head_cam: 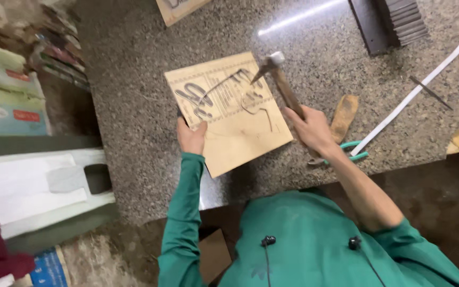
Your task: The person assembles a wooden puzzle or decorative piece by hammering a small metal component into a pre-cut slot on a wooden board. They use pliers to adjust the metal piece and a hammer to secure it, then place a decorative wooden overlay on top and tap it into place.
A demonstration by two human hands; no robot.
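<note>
A flat wooden board [240, 133] with dark cut-out lettering on its far half lies on a speckled stone counter [134, 79]. My left hand [191, 136] grips the board's near left edge, thumb on top. My right hand [313, 129] holds a hammer [282, 85] by its brown wooden handle. The metal head is raised over the board's far right corner.
Teal-handled pliers [354, 150] and a brown wooden block [344, 115] lie just right of my right hand. A long white strip [421, 87], a thin metal rod [430, 92] and dark stacked plates [394, 21] lie farther right. A white plastic chair [38, 186] stands at left.
</note>
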